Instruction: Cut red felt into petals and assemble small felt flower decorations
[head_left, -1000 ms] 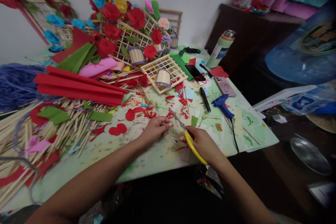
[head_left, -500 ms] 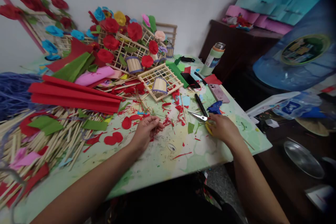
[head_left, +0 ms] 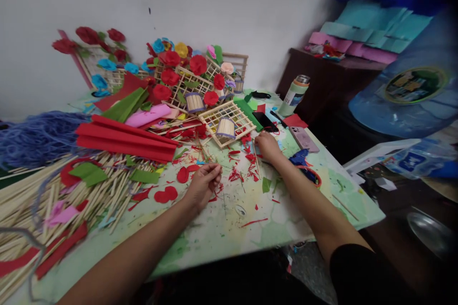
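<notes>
My left hand [head_left: 204,183] hovers low over the front middle of the table, thumb and fingers pinched together. Whatever lies between its fingertips is too small to make out. Farther forward, my right hand [head_left: 267,147] has its fingers curled down at the upper end of a thin stick [head_left: 256,162]; I cannot tell if it grips the stick. Red paper scraps [head_left: 236,174] lie between both hands. Beside my right forearm are a crumpled dark blue piece [head_left: 299,157] and an orange ring-shaped handle [head_left: 317,179], partly hidden. Round red paper petals [head_left: 165,195] rest left of my left hand.
Bamboo lattices with paper flowers [head_left: 198,65] stand at the back; a small lattice [head_left: 229,124] lies in front. Red folded paper [head_left: 127,139], sticks [head_left: 118,176] and blue strands [head_left: 39,138] fill the left. A phone [head_left: 303,139] and a bottle [head_left: 294,95] stand right.
My right hand has left the yellow-handled scissors and moved forward and left to the thin stick. My left hand stays pinched in nearly the same place. The view has shifted slightly.
</notes>
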`<action>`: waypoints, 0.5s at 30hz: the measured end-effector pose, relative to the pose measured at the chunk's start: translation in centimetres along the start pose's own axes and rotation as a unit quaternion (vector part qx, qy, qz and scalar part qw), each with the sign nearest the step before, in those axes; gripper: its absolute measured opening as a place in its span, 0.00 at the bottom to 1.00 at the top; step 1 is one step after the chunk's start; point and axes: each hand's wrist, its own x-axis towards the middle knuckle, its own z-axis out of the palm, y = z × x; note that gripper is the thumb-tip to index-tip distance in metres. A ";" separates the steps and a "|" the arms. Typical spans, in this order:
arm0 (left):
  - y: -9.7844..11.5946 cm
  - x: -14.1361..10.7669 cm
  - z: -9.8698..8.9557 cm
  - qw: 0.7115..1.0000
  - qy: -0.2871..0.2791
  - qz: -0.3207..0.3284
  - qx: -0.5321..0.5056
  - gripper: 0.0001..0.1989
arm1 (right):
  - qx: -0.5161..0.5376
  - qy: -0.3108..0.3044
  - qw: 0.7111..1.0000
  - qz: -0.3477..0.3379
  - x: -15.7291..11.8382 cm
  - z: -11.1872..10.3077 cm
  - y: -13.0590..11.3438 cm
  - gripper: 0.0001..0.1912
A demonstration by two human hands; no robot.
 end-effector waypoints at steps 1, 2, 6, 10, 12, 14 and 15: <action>0.0 0.0 0.0 1.000 0.002 0.000 -0.002 0.14 | 0.000 -0.001 1.000 -0.006 -0.1 -0.2 0.2 0.13; 0.0 0.1 -0.1 1.000 0.004 -0.002 -0.005 0.14 | 0.001 -0.001 1.000 -0.011 -0.2 -0.6 0.5 0.13; -0.1 0.1 -0.1 1.000 0.013 0.005 -0.023 0.14 | 0.008 0.030 1.000 -0.003 -1.8 -2.7 0.2 0.14; 0.2 0.0 0.1 0.999 0.016 0.030 -0.027 0.14 | 0.235 0.121 0.964 0.015 -4.6 -3.8 -3.8 0.13; 0.5 0.1 0.1 0.999 0.023 0.040 -0.028 0.14 | 0.398 0.046 0.916 0.028 -6.2 -3.6 -6.7 0.10; 0.7 0.1 0.1 0.998 0.027 0.050 -0.030 0.15 | 0.510 -0.039 0.859 0.025 -7.7 -3.1 -9.5 0.07; 0.7 0.2 0.1 0.998 0.026 0.054 -0.029 0.15 | 0.542 -0.058 0.838 0.022 -8.3 -2.7 -10.6 0.07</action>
